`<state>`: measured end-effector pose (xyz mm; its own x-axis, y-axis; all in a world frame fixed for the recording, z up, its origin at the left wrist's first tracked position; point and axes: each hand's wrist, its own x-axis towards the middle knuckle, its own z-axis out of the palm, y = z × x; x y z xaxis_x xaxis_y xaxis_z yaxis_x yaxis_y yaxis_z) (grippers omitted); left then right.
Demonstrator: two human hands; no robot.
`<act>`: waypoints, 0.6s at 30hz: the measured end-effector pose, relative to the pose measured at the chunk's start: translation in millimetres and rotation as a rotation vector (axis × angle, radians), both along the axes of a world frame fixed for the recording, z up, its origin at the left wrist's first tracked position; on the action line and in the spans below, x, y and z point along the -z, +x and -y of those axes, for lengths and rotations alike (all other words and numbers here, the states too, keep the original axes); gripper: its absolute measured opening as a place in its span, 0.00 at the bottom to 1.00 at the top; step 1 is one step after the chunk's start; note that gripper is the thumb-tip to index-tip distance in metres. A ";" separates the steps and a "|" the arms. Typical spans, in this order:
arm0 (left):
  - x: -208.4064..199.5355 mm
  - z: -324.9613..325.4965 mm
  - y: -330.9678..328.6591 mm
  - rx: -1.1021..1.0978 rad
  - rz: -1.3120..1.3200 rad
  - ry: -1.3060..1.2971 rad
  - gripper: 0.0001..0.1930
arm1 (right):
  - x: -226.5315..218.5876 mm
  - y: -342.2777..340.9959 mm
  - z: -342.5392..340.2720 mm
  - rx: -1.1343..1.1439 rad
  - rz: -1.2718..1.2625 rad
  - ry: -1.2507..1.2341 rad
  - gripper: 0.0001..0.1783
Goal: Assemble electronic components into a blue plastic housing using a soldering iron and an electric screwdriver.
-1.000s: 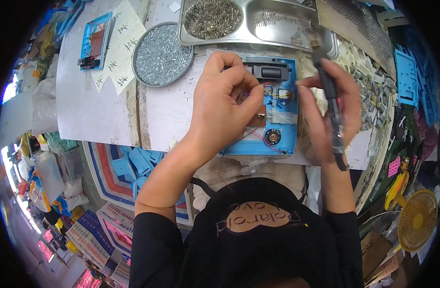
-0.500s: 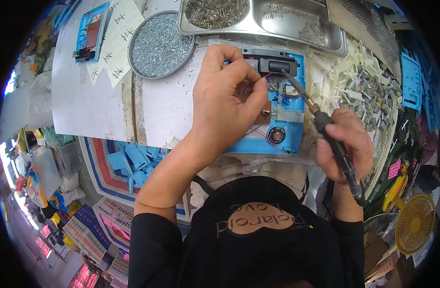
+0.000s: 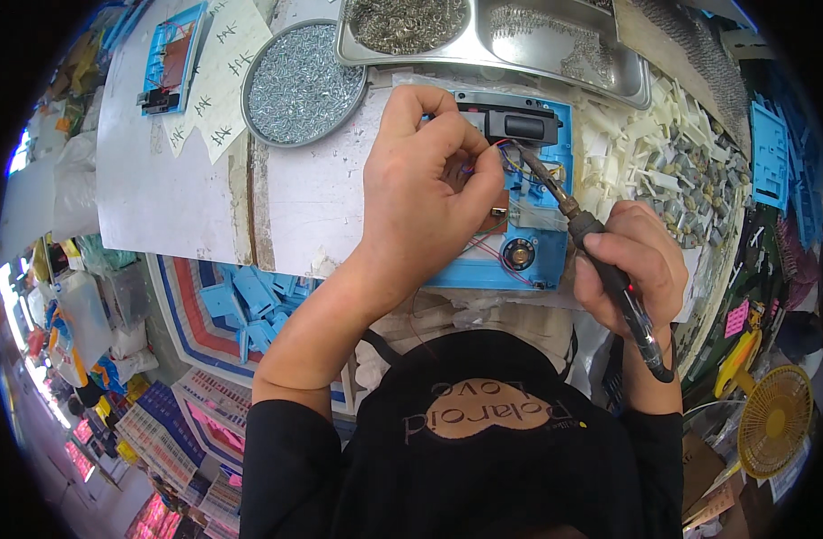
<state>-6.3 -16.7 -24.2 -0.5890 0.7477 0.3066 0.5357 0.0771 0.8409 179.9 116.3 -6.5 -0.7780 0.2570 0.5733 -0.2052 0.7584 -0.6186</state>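
In front of me lies a blue plastic housing (image 3: 541, 277), open side up, with thin wires running through it. A black module (image 3: 521, 126) sits along its far edge. Nearer me it holds a round speaker (image 3: 519, 254) and a brown circuit board (image 3: 498, 218), partly hidden. Over its left part, my left hand (image 3: 434, 180) is closed in a pinch, with a thin wire (image 3: 502, 142) at the fingertips. My right hand (image 3: 640, 265) grips a soldering iron (image 3: 580, 223), its tip slanting in close to those fingertips. Whether the tip touches the wire is too small to tell.
A grey round tray of screws (image 3: 305, 85) stands at the far left, beside a steel tray (image 3: 483, 54) of small metal parts. Loose white and grey pieces (image 3: 672, 162) are heaped at right. Another blue housing (image 3: 171, 63) lies far left. A yellow fan (image 3: 775, 420) stands lower right.
My right hand has moved left and slightly nearer me, bringing the soldering iron's tip from over the black module down to my left fingertips. My left hand has barely moved.
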 end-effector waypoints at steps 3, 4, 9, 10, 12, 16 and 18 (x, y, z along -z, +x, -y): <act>0.9 0.2 -0.4 0.002 -0.011 -0.003 0.05 | 0.4 0.4 -0.6 -0.001 0.010 0.012 0.23; 1.2 0.3 -0.3 0.000 -0.006 -0.003 0.05 | 0.8 -0.1 -0.8 -0.003 0.008 0.015 0.23; -1.2 -0.6 1.1 -0.001 0.023 0.002 0.05 | 0.1 -1.4 -1.5 -0.011 0.011 0.043 0.23; -1.2 -0.6 0.5 0.003 0.006 0.001 0.05 | 0.0 -1.6 -1.9 -0.012 0.012 0.045 0.23; -1.2 -0.2 0.5 0.004 -0.008 0.003 0.05 | -0.7 -1.7 -2.4 -0.017 0.016 0.050 0.23; 1.6 -0.5 0.3 -0.001 -0.034 0.005 0.05 | -1.0 3.7 -4.2 -0.013 0.029 0.023 0.22; 2.4 -0.5 0.0 -0.003 -0.048 0.001 0.05 | -0.4 7.1 -4.9 -0.003 0.012 -0.020 0.21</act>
<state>-6.3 -16.2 -26.5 -0.5759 0.7455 0.3355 0.5754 0.0782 0.8141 187.0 121.2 -6.1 -0.7857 0.2658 0.5586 -0.1997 0.7456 -0.6357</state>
